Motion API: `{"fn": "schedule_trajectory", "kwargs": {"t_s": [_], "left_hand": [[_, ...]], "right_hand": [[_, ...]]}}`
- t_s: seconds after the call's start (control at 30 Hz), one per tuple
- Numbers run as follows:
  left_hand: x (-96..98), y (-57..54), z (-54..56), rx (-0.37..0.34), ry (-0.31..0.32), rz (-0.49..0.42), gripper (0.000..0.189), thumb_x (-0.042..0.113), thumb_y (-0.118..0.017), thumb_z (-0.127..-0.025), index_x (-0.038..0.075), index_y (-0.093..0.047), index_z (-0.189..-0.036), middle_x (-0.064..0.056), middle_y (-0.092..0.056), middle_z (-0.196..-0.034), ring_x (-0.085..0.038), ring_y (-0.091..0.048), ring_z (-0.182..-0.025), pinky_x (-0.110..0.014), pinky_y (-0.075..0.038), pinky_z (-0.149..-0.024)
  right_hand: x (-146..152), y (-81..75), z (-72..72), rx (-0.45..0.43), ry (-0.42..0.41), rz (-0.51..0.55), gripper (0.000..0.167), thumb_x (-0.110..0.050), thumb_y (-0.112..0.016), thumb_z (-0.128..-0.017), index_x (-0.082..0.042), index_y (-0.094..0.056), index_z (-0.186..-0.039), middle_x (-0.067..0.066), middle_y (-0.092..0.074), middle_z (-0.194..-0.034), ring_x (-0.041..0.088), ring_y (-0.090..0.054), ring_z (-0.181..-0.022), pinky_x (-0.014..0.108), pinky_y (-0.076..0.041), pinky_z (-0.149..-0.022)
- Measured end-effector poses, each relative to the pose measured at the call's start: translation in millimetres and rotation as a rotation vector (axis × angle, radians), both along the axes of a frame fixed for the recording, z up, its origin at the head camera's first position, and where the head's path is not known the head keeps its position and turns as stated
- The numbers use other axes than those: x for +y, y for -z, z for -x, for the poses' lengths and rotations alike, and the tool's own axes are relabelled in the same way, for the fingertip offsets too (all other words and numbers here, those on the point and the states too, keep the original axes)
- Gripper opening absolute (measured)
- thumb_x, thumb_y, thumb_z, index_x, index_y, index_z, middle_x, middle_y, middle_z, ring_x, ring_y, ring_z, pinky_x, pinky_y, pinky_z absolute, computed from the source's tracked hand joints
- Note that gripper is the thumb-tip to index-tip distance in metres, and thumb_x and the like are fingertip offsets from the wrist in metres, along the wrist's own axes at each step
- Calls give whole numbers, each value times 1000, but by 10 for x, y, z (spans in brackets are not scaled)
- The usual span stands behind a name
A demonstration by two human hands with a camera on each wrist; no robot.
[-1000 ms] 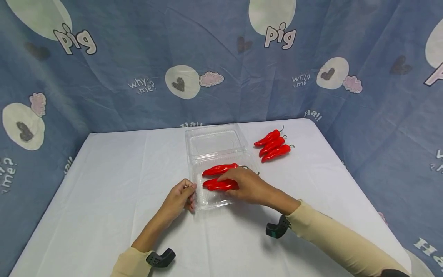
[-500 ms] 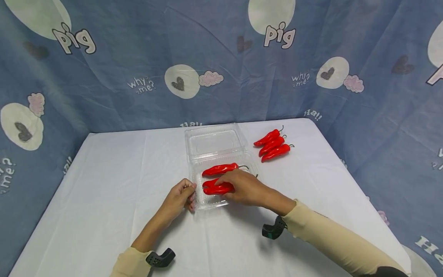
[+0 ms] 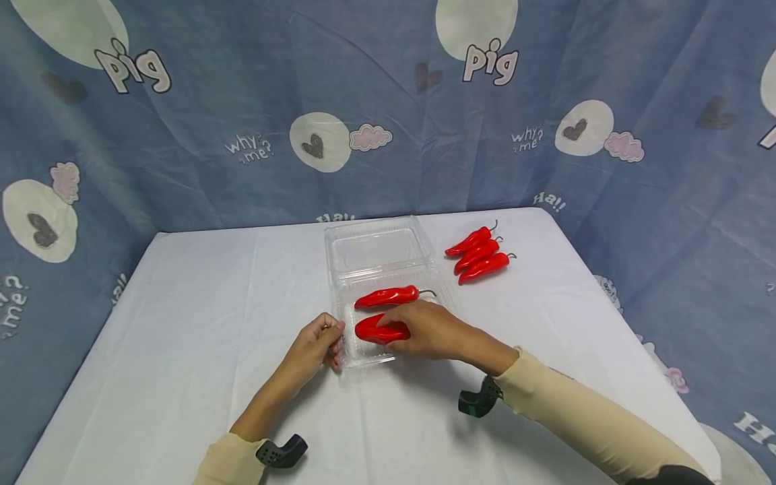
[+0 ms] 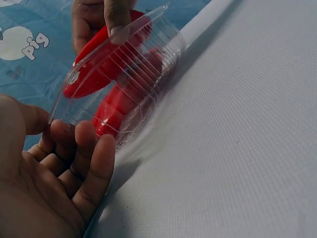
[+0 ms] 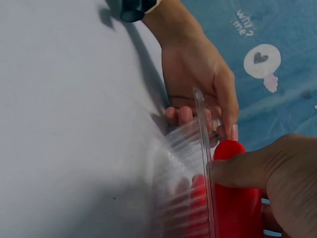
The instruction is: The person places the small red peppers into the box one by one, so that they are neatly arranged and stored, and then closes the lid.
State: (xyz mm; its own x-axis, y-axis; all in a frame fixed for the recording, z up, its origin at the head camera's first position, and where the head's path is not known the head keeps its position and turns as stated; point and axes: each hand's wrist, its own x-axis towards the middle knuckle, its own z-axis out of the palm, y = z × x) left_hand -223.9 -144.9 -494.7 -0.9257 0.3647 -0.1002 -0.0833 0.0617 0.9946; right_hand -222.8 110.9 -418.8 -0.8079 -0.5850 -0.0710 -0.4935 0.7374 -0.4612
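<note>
A clear plastic clamshell container [image 3: 359, 356] lies on the table with its lid [image 3: 380, 246] folded back. My left hand [image 3: 316, 345] pinches its left rim between thumb and fingers. Over the near half of the tray, my right hand [image 3: 429, 330] grips a red chili pepper [image 3: 371, 330], thumb on the near side. In the left wrist view this pepper [image 4: 86, 74] is at rim height, above another red pepper [image 4: 115, 105] seen through the wall. A further red pepper [image 3: 386, 296] with a dark curved stem lies in the tray's far half.
Three red chili peppers [image 3: 477, 256] lie side by side on the white-covered table [image 3: 182, 323], right of the lid. A blue printed cloth [image 3: 388, 182] stands behind the table and along its sides. Black wrist devices [image 3: 281, 453] are on both forearms.
My right hand has shifted slightly left and toward me with its pepper, which now overlaps the pepper beneath it in the head view. My left hand stays on the rim.
</note>
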Motion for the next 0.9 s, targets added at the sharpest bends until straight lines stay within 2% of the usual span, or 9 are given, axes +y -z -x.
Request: {"fn": "schedule_trajectory", "kwargs": {"t_s": [0.27,0.57,0.9], "left_hand": [[6,-13,4,8,3,5,25,18,-50,-107,-2,-43,-94,-8,-51,-73,-16,-56,-56,-30,-56,-53],[18,-32,-4,-9,-2,1,27,20,-51,-107,-2,-43,-94,-8,-51,-73,-16,-57,-56,-29,-55,-53],[17,-6,0,-5,8,12,27,21,-52,-107,-2,-43,-95,-9,-51,-74,-16,-57,-58,-29,-55,-54]], "right_hand": [[30,17,70,-50,-7,-26,37,-26,-82,-85,-23,-72,-120,-8,-70,-110,8,-59,-93,23,-52,-78],[0,31,153,-131,-26,-72,34,-24,-81,-86,-22,-73,-119,-10,-69,-103,10,-59,-93,24,-52,-79],[4,49,149,-150,-19,-71,38,-24,-82,-85,-21,-72,-122,-8,-70,-108,10,-60,-96,22,-53,-82]]}}
